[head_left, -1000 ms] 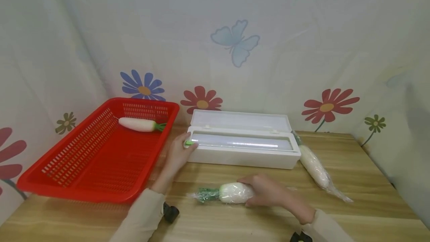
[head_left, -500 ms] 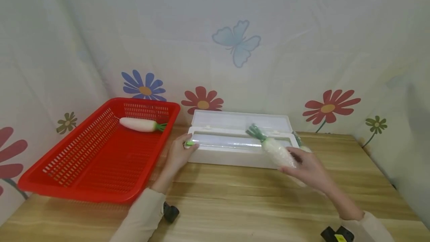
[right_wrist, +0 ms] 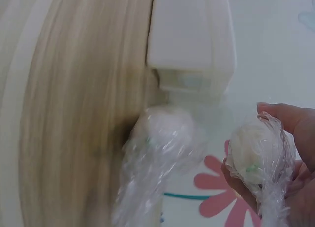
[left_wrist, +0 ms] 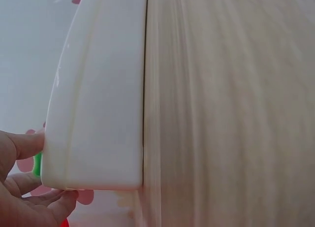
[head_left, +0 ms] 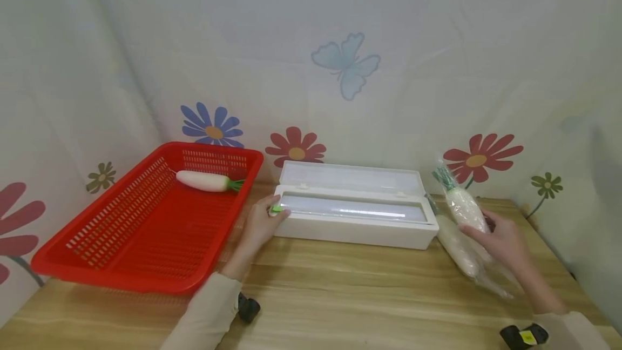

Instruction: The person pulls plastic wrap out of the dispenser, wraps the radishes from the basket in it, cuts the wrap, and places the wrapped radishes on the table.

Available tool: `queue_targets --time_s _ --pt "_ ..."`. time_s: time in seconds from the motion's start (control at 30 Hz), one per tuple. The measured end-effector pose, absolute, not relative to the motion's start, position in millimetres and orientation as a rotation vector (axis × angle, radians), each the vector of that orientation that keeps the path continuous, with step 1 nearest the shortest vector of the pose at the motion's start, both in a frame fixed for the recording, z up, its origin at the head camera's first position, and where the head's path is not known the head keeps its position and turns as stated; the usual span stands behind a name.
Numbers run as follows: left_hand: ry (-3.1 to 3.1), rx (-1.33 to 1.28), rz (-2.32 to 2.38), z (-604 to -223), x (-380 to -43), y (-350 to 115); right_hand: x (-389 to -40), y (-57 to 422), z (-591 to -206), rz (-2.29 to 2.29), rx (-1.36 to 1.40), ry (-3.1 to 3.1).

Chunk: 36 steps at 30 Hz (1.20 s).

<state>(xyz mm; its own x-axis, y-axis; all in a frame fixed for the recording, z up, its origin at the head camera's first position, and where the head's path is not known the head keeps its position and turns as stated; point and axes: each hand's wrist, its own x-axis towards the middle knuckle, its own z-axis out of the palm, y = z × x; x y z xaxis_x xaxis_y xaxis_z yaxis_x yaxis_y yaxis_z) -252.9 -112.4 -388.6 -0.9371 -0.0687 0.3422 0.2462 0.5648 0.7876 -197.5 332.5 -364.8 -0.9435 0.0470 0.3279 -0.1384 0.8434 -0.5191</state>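
Observation:
My right hand [head_left: 502,239] grips a plastic-wrapped white radish [head_left: 464,207] by its lower end, green leaves pointing up and away. The right wrist view shows the held radish [right_wrist: 256,153] and its twisted film tail. Just under it, a second wrapped radish [head_left: 457,247] lies on the table beside the box's right end. My left hand [head_left: 259,223] holds the left end of a white cling film box [head_left: 355,231], thumb at the front near a green slider [head_left: 276,209]. From the left wrist, fingertips touch the box's end [left_wrist: 93,153]. The lid stands raised over the film roll [head_left: 350,208].
A red plastic basket [head_left: 194,280] stands at the left with one unwrapped white radish [head_left: 203,181] near its far side. The wooden table [head_left: 369,296] meets a flower-printed curtain [head_left: 413,96] behind and at both sides.
My right hand has lifted the wrapped radish from the front middle of the table and carried it right, above the other wrapped one. The left hand has stayed on the box.

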Motion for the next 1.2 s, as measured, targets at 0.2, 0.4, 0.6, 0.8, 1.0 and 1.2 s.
queue_targets --time_s 0.2,0.4,0.6,0.8,1.0,1.2 --pt "-2.456 -0.144 -1.318 -389.0 -252.6 -112.1 -205.8 352.7 -378.9 0.738 0.049 -2.695" --pt "-2.460 -0.135 -1.313 -389.3 -253.1 -112.0 -212.7 364.1 -391.8 0.745 -0.082 -2.811" --pt "-2.452 -0.138 -1.322 -389.1 -253.6 -112.6 -217.6 367.5 -395.2 0.717 -0.170 -2.889" --pt "-2.458 -0.132 -1.335 -389.3 -253.8 -112.6 -218.5 370.5 -396.1 0.743 -0.238 -2.943" --pt "-2.464 -0.121 -1.336 -389.4 -253.8 -112.7 -218.1 374.4 -397.9 0.769 -0.266 -2.989" --pt "-2.449 -0.141 -1.325 -389.9 -253.2 -113.3 -215.0 373.9 -395.8 0.789 -0.221 -3.022"
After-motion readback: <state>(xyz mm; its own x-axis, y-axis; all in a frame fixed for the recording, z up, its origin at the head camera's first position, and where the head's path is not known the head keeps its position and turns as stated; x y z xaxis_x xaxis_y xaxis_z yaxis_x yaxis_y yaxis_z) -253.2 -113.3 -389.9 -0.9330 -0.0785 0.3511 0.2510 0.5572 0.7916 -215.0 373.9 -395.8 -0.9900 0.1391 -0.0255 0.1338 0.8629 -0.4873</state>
